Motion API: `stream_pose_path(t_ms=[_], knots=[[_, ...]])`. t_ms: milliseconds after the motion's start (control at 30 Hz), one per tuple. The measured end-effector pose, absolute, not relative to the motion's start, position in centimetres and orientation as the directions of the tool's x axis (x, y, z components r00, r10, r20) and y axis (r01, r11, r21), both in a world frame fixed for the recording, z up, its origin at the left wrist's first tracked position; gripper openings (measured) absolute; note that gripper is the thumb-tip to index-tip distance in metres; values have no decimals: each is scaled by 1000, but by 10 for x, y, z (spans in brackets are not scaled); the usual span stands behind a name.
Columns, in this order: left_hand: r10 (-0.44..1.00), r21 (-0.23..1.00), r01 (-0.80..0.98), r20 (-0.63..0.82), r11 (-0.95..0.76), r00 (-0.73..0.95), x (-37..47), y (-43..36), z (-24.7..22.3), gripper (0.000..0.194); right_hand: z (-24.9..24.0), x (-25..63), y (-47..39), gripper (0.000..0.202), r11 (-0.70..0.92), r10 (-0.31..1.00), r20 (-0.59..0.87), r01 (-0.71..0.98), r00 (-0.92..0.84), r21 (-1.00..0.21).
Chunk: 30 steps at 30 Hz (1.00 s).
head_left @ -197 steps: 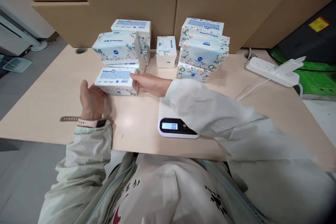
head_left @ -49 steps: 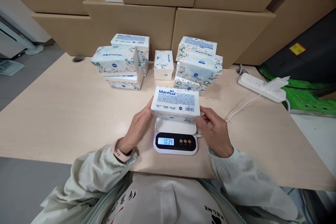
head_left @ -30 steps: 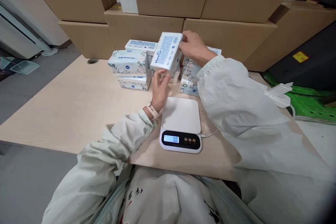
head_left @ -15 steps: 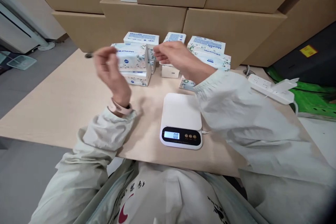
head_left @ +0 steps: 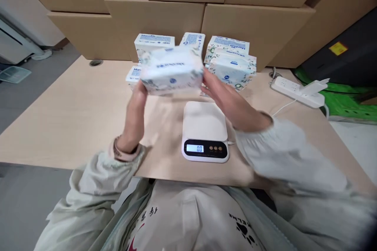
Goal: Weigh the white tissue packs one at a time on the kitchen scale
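One floral tissue pack [head_left: 173, 70] is in my grasp: the fingers of my left hand [head_left: 136, 111] press one end, those of my right hand [head_left: 225, 97] the other. I hold it, print blurred, above the wooden desk [head_left: 73, 125], just beyond the digital kitchen scale [head_left: 205, 121], whose display reads 0.0. Behind it I see more Manhua tissue packs [head_left: 155, 43] on the left, a middle pile [head_left: 193, 40] and a right-hand stack [head_left: 231, 68], before cardboard boxes [head_left: 253, 27]. A white power strip [head_left: 297, 92] lies to my right.

Pale desk [head_left: 73, 125]: white scale [head_left: 205, 121], stacked tissue packs [head_left: 231, 68], white power strip [head_left: 290, 87].
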<state>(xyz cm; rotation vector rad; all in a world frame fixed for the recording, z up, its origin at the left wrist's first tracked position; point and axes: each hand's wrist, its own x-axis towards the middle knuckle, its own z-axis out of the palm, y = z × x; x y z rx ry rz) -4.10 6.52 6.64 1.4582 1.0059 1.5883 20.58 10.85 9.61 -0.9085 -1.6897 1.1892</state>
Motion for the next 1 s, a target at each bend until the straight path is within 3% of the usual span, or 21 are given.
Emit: stream_pose_path(t_ms=[67, 200, 333, 467, 600, 800, 1000], knots=[[926, 925, -43, 377, -377, 8, -22, 44, 56, 56, 89, 241, 55, 62, 178, 932, 126, 126, -339, -976], [947, 959, -25, 284, -283, 150, 5, 19, 31, 65, 55, 270, -8, 68, 118, 972, 95, 97, -213, -988], [948, 966, 31, 248, -259, 199, 15, 10, 14, 64, 21, 273, -18, 66, 81, 989, 72, 65, -127, -995], [959, 959, 62, 273, -278, 74, 15, 9, 7, 60, 0, 280, -6, 55, 154, 977, 154, 13, 147, -988], [946, 954, 52, 300, -296, -122, 10, 11, 6, 58, -5, 289, 6, 55, 168, 916, 115, -108, 384, -980], [939, 959, -57, 258, -277, -227, 5, 15, 6, 53, -3, 302, 13, 59, 122, 897, 0, -247, 443, -961], [936, 957, -94, 242, -273, -256, 4, 18, 6, 52, 3, 304, 13, 50, 53, 886, -129, -374, 446, -926]])
